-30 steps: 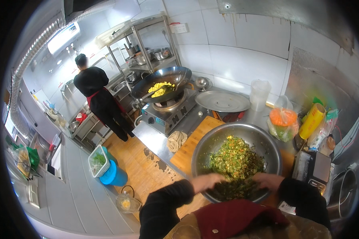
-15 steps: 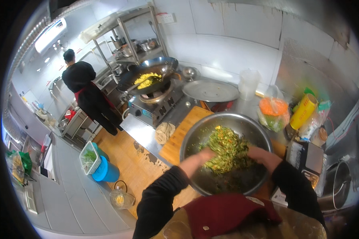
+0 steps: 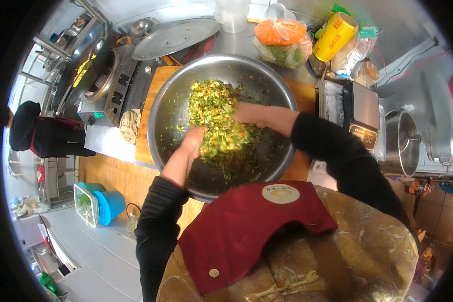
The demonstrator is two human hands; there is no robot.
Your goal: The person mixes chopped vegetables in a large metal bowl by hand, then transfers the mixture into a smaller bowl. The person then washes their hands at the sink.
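A wide steel mixing bowl [image 3: 279, 161] holds a heap of chopped green vegetable mix [image 3: 219, 108] flecked with yellow and orange. Both hands are in it, cradling the heap between them. My left hand [image 3: 194, 141] grips the near left side of the mix, fingers mostly buried. On the far right side, my right hand [image 3: 246, 114] is sunk into the same heap, its fingertips hidden. The lower edge of the mix is smeared by motion. Under the bowl lies a wooden cutting board [image 3: 158, 88].
Left of the board are a folded cloth [image 3: 130, 126], a gas stove [image 3: 118, 83] and a wok [image 3: 85, 65]. Behind are a round metal lid [image 3: 178, 36], bagged orange and green vegetables [image 3: 282, 38] and a yellow roll [image 3: 335, 36]. A scale [image 3: 362, 108] stands right; a co-worker [image 3: 50, 131] is far left.
The view has turned and dropped toward the bowl. Both hands have shifted around the heap, the right to its far side, and the mix now bunches between them.
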